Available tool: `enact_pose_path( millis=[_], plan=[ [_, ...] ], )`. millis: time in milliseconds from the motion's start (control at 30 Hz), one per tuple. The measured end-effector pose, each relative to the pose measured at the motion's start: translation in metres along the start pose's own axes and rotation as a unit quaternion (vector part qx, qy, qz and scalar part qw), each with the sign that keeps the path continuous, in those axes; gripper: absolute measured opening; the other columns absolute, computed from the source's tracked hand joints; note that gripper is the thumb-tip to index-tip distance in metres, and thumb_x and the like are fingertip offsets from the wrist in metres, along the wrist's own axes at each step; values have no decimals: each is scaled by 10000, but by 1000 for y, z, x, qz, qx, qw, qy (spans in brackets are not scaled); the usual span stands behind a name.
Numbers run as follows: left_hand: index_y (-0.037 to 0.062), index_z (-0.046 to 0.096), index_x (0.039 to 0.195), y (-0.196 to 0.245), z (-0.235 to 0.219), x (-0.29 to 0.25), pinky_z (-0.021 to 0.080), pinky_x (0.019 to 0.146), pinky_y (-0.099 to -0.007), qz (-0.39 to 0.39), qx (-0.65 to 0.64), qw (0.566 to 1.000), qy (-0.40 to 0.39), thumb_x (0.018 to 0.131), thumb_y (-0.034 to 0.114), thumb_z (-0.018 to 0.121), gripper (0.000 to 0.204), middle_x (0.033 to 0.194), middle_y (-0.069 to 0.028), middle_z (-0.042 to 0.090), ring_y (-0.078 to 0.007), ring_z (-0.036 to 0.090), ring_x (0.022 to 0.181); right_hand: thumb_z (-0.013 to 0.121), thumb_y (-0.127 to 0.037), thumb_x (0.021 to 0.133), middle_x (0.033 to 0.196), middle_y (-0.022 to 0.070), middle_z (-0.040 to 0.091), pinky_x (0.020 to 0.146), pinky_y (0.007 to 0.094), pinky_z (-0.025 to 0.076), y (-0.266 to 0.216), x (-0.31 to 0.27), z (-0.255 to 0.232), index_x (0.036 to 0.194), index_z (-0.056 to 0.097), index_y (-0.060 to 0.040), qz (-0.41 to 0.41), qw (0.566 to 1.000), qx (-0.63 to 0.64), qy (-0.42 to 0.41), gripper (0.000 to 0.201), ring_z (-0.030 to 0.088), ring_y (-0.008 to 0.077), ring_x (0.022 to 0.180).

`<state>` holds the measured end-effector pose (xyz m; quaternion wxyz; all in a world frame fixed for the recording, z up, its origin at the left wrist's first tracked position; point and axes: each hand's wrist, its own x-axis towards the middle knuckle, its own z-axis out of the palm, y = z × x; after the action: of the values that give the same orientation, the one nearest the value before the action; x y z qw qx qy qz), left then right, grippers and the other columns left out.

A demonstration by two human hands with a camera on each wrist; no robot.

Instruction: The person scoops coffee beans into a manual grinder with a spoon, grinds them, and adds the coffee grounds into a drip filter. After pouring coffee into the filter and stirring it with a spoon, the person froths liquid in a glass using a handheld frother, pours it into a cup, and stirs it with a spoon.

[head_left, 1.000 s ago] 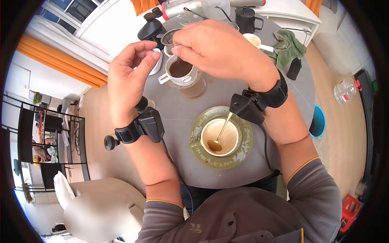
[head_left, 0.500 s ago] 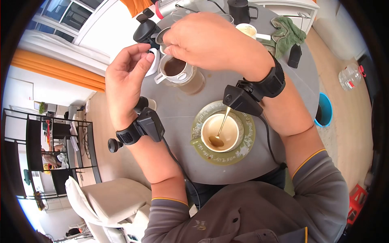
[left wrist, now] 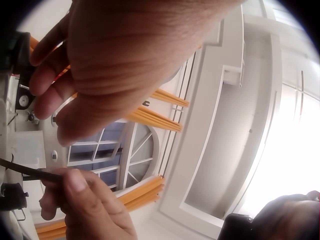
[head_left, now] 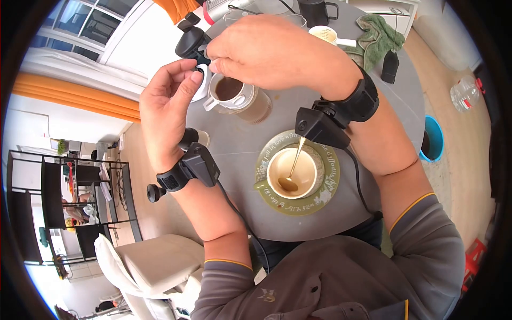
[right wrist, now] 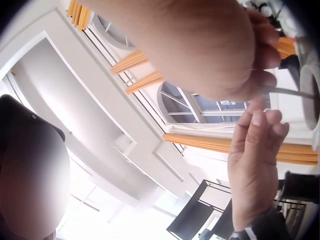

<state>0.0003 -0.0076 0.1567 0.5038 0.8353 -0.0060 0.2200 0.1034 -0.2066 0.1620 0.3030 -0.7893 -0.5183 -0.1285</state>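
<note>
My right hand (head_left: 261,50) pinches a thin grey handle (right wrist: 290,91), near a round grey rim at the right edge of the right wrist view. Most of this piece is hidden behind the hand in the head view. Beside it my left hand (head_left: 169,98) is raised with loosely bent fingers and holds nothing. Just below the right hand, a white coffee dripper (head_left: 209,103) with dark brown coffee (head_left: 229,89) in it sits on a glass server (head_left: 260,110). A white curved object (head_left: 201,92) stands behind the left fingertips.
Nearer the body, a cream cup (head_left: 273,173) with a gold spoon (head_left: 288,183) stands on a green lettered saucer (head_left: 298,206). Farther back are a black pot-like object (head_left: 191,42), a black jug (head_left: 314,12), a white measuring cup (head_left: 324,33) and a green cloth (head_left: 369,40).
The right hand has moved slightly left, toward the left hand, and now hides most of the round metal piece. The left hand stays nearly still. The head view has shifted a little.
</note>
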Motion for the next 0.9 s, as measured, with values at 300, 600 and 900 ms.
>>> enact_pose_path(
  millis=[300, 600, 900],
  plan=[
    [-17, 703, 1176, -2, 2, 1, 500, 845, -252, -2, 3, 1000, -1, 929, 101, 768, 281, 967, -32, 717, -95, 631, 892, 612, -207, 927, 741, 193, 648, 689, 507, 489, 2, 1, 5, 821, 651, -29, 2, 1000, -8, 19, 211, 647, 397, 740],
    [-23, 695, 1189, -5, -1, 2, 495, 859, -258, -1, 4, 1000, -22, 937, 107, 755, 289, 974, -38, 715, -98, 624, 907, 587, -181, 885, 787, 173, 726, 695, 447, 581, 5, 3, 6, 870, 751, -25, -19, 999, -24, 33, 227, 713, 342, 726],
    [-24, 680, 1217, -7, -2, 1, 493, 873, -258, -13, 11, 999, -41, 940, 125, 756, 323, 979, -30, 706, -94, 618, 911, 592, -182, 879, 772, 174, 724, 700, 451, 585, 4, 2, 8, 894, 759, -30, -11, 999, -28, 26, 226, 714, 345, 719]
  ],
)
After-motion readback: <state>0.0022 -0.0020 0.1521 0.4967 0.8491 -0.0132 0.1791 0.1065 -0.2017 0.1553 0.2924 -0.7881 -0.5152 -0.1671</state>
